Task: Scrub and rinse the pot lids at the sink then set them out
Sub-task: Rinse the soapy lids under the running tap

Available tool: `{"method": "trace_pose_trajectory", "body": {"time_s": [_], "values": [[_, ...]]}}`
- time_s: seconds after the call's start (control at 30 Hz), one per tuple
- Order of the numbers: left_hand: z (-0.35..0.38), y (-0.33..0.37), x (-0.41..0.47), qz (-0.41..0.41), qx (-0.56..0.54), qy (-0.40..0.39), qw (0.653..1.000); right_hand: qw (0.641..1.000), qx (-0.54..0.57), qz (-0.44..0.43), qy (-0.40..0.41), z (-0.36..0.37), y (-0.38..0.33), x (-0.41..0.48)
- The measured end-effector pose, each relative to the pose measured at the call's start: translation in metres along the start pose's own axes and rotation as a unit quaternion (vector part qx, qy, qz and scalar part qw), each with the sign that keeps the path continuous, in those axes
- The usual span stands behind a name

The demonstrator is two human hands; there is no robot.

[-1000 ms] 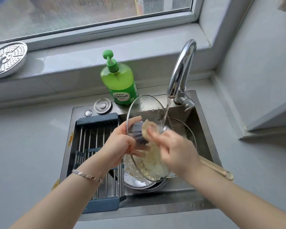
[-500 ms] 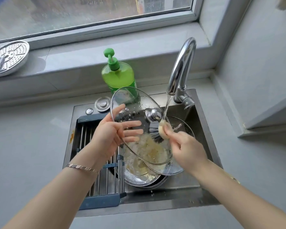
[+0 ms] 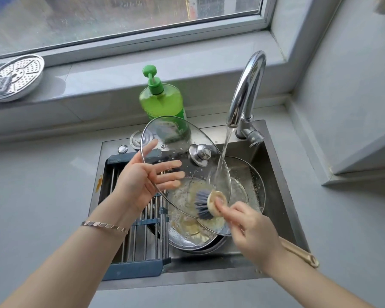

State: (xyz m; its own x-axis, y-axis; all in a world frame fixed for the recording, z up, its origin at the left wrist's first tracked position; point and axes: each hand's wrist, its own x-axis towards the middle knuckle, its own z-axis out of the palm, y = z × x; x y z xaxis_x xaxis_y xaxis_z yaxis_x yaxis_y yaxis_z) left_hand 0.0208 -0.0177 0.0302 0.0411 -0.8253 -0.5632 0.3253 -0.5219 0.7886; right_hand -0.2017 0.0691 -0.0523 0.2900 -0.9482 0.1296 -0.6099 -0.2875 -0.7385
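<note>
Brush (image 3: 201,204) lower on lid (image 3: 196,172) (handle (image 3: 298,252) part-hidden)

Single head-worn wide-angle view, aimed forward and down.
It looks from close above onto the sink (image 3: 276,181) at mid-frame; the window (image 3: 120,16) runs along the top edge and the grey surface (image 3: 42,185) spreads out to both sides.

Colours and patterns at sink
Green soap bottle (image 3: 162,105); clear glass lid (image 3: 198,174), silver knob (image 3: 200,152); brush (image 3: 202,204) grey-blue bristles, cream head; dark-blue rack (image 3: 133,267); silver steamer plate (image 3: 15,80), perforated.
</note>
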Motion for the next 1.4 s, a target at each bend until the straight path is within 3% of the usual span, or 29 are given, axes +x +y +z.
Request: {"method": "trace_pose_trajectory", "body": {"time_s": [0.07,0.13,0.2,0.3,0.33,0.4,0.53,0.6,0.67,0.8,0.93,1.07,1.2,1.4], "values": [[-0.002,0.000,0.000,0.010,0.004,-0.007,1.000,0.993,0.002,0.115,-0.025,0.003,0.029,0.003],[-0.006,0.000,0.001,0.016,0.002,-0.012,1.000,0.962,0.020,0.260,-0.077,0.003,0.056,0.003],[-0.012,-0.003,-0.001,0.012,0.000,-0.018,1.000,0.925,0.085,0.368,-0.050,0.002,0.074,0.006],[-0.023,-0.010,-0.005,-0.009,-0.015,-0.044,0.999,0.813,0.307,0.491,0.058,-0.003,0.084,0.022],[-0.025,-0.013,-0.006,-0.021,-0.026,-0.057,0.998,0.772,0.365,0.514,0.079,-0.007,0.083,0.029],[-0.029,-0.020,-0.007,-0.052,-0.053,-0.082,0.994,0.723,0.427,0.535,0.086,-0.013,0.080,0.042],[-0.035,-0.037,-0.006,-0.113,-0.078,-0.130,0.982,0.683,0.512,0.519,0.044,-0.021,0.075,0.056],[-0.036,-0.051,-0.002,-0.141,-0.074,-0.117,0.980,0.671,0.555,0.488,0.068,-0.025,0.077,0.057],[-0.035,-0.068,0.006,-0.162,-0.076,-0.055,0.982,0.691,0.543,0.464,0.108,-0.031,0.078,0.058],[-0.017,-0.095,0.027,-0.195,-0.068,0.096,0.974,0.772,0.439,0.437,0.145,-0.048,0.069,0.063],[0.008,-0.112,0.041,-0.250,-0.054,0.123,0.959,0.836,0.349,0.392,0.160,-0.072,0.053,0.072],[0.022,-0.111,0.045,-0.260,-0.108,0.109,0.953,0.894,0.260,0.320,0.175,-0.085,0.041,0.076],[0.016,-0.089,0.046,-0.187,-0.145,0.144,0.961,0.897,0.251,0.300,0.204,-0.081,0.042,0.068],[-0.001,-0.047,0.029,-0.010,0.066,0.219,0.974,0.858,0.229,0.429,0.166,-0.022,0.061,0.051]]}}
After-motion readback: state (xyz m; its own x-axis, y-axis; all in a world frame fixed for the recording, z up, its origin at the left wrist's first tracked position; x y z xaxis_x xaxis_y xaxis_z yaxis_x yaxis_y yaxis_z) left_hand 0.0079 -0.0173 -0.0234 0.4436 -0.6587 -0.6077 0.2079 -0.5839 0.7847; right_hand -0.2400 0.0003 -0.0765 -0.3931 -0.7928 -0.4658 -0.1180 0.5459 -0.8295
